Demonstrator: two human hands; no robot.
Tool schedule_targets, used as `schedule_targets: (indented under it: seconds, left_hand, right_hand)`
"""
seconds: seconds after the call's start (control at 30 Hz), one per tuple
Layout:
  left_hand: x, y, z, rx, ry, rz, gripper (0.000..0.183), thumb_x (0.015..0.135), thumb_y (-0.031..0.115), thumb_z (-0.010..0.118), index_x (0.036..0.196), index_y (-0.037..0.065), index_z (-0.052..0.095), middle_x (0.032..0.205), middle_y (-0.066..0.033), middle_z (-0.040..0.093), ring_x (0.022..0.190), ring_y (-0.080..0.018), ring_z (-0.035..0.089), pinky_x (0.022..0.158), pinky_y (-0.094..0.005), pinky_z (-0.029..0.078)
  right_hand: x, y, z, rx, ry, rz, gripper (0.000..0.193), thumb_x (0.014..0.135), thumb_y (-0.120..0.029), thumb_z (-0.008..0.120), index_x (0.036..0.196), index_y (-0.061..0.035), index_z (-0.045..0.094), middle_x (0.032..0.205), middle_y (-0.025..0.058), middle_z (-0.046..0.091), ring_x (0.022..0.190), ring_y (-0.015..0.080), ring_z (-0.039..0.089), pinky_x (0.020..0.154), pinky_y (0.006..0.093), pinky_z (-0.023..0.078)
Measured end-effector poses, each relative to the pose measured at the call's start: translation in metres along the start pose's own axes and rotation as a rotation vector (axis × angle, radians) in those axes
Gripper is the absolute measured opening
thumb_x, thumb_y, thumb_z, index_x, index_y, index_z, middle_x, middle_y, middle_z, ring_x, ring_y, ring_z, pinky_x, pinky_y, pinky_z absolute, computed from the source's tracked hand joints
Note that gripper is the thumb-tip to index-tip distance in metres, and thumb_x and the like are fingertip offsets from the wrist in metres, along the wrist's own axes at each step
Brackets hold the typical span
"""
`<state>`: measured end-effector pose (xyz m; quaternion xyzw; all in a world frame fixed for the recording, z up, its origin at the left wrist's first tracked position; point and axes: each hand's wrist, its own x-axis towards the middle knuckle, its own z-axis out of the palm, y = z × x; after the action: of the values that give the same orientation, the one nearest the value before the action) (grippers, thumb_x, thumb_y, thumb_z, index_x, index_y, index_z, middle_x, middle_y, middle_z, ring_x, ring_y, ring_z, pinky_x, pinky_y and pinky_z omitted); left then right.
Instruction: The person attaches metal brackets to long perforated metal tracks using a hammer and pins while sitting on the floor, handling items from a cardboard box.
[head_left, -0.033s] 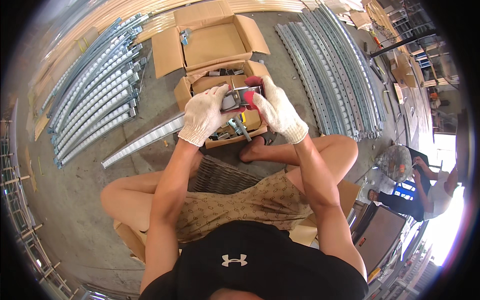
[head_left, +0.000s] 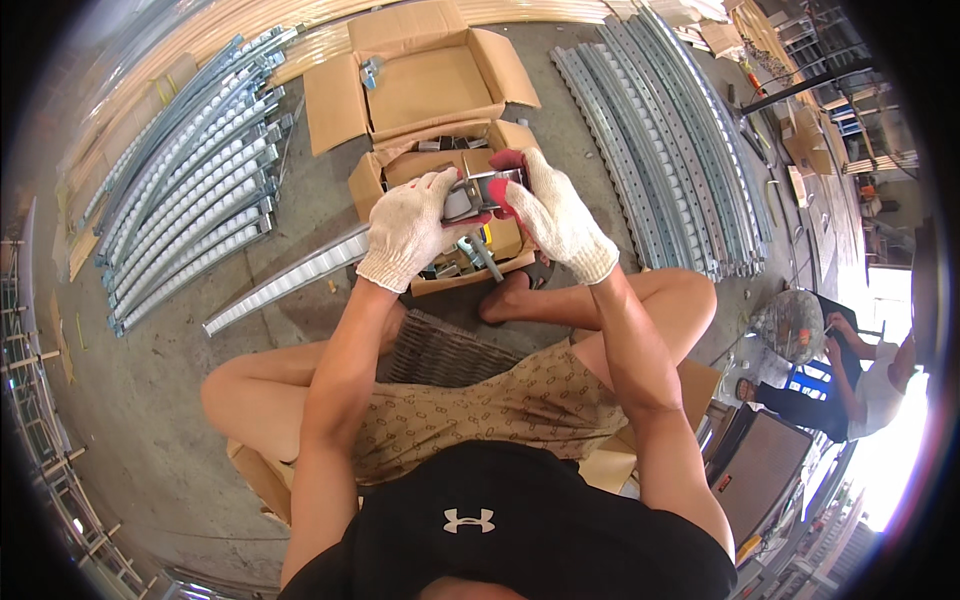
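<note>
White work gloves with red fingertips cover both of my hands. My left hand (head_left: 408,225) is closed on the left side of a small grey metal bracket (head_left: 462,203). From the other side, my right hand (head_left: 562,222) grips the same piece, its thumb and fingers bent around the right end. The bracket is held above an open cardboard box (head_left: 368,190), which contains loose metal parts. A metal rod-like part (head_left: 486,258) leans up at the box's near side. My fingers partly hide the bracket, so its full shape cannot be seen.
Beyond stands a larger open carton (head_left: 430,85) with a small metal piece at its left. Roller tracks (head_left: 200,190) lie at left, perforated metal rails (head_left: 660,150) at right. A single track (head_left: 290,283) points toward the box. Another person (head_left: 865,385) sits at far right.
</note>
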<state>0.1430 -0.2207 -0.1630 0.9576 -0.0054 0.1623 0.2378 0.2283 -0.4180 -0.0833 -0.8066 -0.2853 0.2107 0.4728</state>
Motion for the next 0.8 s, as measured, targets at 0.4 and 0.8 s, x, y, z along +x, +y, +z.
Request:
schedule_targets:
  seconds: [0.4,0.8]
  left_hand:
    - [0.001,0.000,-0.009,0.041,0.031,-0.004,0.070,0.075,0.052,0.087,0.126,0.008,0.067,0.106,-0.0105,0.075,0.094,-0.0302,0.074,0.080,-0.0404,0.059]
    - [-0.005,-0.003,-0.008,0.018,0.103,0.078,0.069,0.074,0.048,0.088,0.124,0.007,0.067,0.103,-0.0101,0.074,0.088,-0.0305,0.074,0.078,-0.0399,0.059]
  right_hand:
    - [-0.001,-0.010,-0.002,-0.024,-0.038,-0.108,0.047,0.103,-0.033,0.063,0.128,0.0050,0.054,0.081,0.0188,0.068,0.074,0.0299,0.067,0.073,0.0402,0.053]
    - [0.005,-0.005,0.009,0.113,-0.006,-0.116,0.048,0.098,-0.034,0.068,0.122,0.0053,0.055,0.087,0.0161,0.070,0.075,0.0204,0.067,0.072,0.0368,0.054]
